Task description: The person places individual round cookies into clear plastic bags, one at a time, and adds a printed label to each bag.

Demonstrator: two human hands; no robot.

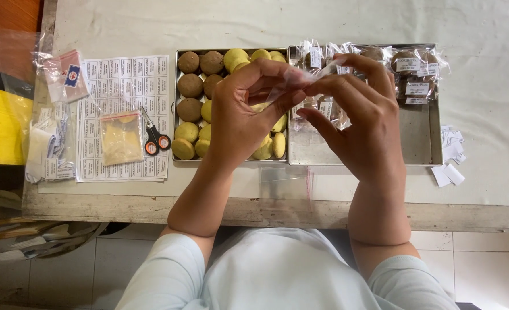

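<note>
My left hand [244,112] and my right hand [362,120] meet above two metal trays and pinch a small clear plastic bag [301,79] between their fingertips. Below my left hand lies a tray [176,103] of round yellow and brown cookies [190,85]. The tray [418,138] to the right holds cookies in clear wrapped packets with white labels [412,64], piled along its far side.
A label sheet [122,74] lies left of the trays, with small scissors [153,138] and a clear bag of yellowish crumbs [120,138] on it. More plastic bags [65,74] sit at far left. Paper scraps [451,155] lie at right. Another clear bag [286,181] lies near the table edge.
</note>
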